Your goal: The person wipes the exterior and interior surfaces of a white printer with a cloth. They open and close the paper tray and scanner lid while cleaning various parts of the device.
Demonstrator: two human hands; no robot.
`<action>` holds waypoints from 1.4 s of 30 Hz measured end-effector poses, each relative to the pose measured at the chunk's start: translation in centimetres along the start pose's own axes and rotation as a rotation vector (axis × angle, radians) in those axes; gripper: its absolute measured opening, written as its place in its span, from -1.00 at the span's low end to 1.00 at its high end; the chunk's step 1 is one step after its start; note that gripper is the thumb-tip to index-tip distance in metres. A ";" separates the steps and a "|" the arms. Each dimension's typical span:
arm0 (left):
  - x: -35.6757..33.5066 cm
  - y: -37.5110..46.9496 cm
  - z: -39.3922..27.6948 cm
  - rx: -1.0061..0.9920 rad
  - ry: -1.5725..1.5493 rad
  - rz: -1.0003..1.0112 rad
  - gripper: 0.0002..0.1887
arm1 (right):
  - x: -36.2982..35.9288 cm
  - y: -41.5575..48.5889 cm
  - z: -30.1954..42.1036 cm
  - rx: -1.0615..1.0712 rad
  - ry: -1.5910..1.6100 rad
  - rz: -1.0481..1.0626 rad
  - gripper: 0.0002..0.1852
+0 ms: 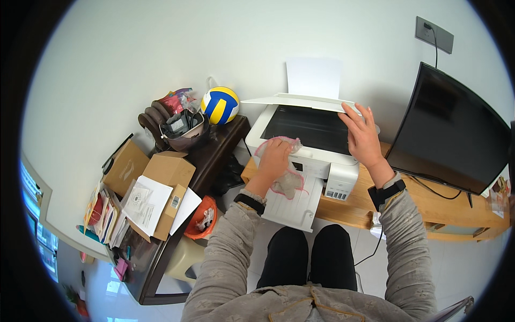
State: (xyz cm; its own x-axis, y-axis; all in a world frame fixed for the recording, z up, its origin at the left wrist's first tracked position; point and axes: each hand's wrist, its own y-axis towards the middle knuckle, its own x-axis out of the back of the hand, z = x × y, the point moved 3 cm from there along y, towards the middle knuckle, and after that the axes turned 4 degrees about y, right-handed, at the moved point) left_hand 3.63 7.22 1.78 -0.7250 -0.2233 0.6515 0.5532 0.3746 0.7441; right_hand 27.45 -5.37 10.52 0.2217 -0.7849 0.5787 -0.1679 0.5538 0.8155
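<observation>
A white inkjet printer [342,177] stands before me with its scanner lid [305,100] raised and the dark scanner glass [305,126] exposed. My right hand [362,135] touches the lid's right front edge with its fingertips. My left hand [275,157] grips a greyish cleaning cloth [287,185] with pink edging at the printer's left front rim; part of the cloth hangs over the front panel, above the extended output tray [289,205]. A white paper sheet [314,78] stands upright in the rear feed.
A wooden TV cabinet [426,205] bears the printer and a television [450,129]. On the left, a dark table [217,149] holds a volleyball [220,105], a cardboard box [169,169], papers [149,205] and a cap [185,133]. An orange bin [213,217] and a beige stool [181,259] are beside it.
</observation>
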 end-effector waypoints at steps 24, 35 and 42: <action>-1.2 0.7 -4.3 -0.064 -0.177 0.085 -0.84 | 0.1 -0.4 0.3 -0.023 -0.006 -0.017 -0.40; 0.7 0.1 -3.1 -0.087 -0.063 0.022 -0.80 | 0.5 -0.7 0.3 -0.005 -0.020 0.031 -0.41; 2.1 -0.8 0.1 0.073 0.035 0.005 -0.79 | 0.6 -0.8 0.7 -0.023 -0.029 0.078 -0.42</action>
State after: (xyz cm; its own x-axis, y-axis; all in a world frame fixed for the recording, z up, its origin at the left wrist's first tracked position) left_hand 1.64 6.52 2.49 -0.7067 -0.2518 0.6612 0.5249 0.4400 0.7286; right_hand 27.01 -6.47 10.18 0.1808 -0.7467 0.6401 -0.1616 0.6194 0.7682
